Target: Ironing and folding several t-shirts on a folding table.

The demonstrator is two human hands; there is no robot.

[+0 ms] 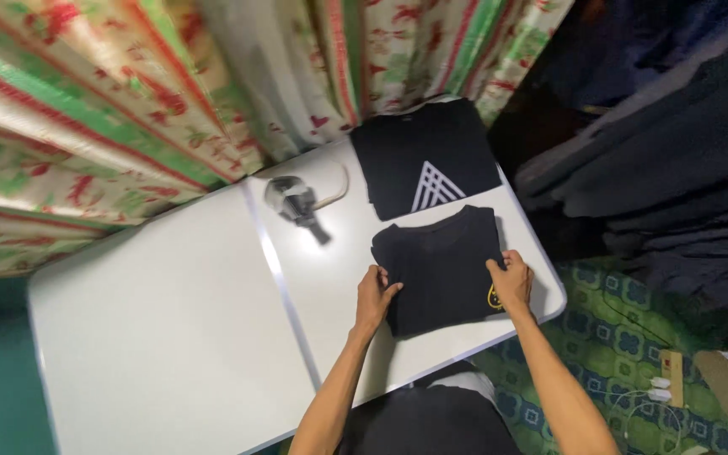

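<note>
Both hands grip the near shirt (440,265), a folded black one lying on the white table (170,329) close to its near edge. My left hand (375,295) pinches the shirt's left edge, fingers curled over the cloth; my right hand (511,280) pinches the right edge, just above a small yellow mark (494,297) on the fabric. Beyond it, nearly touching, lies a second shirt (423,156), folded, black, with a white triangle of lines on its front. To the left of that one, an iron (295,202) rests on the table with its cord looped beside it. A floral curtain (128,93) hangs behind the table; a green patterned mat (617,337) covers the floor on the right.
</note>
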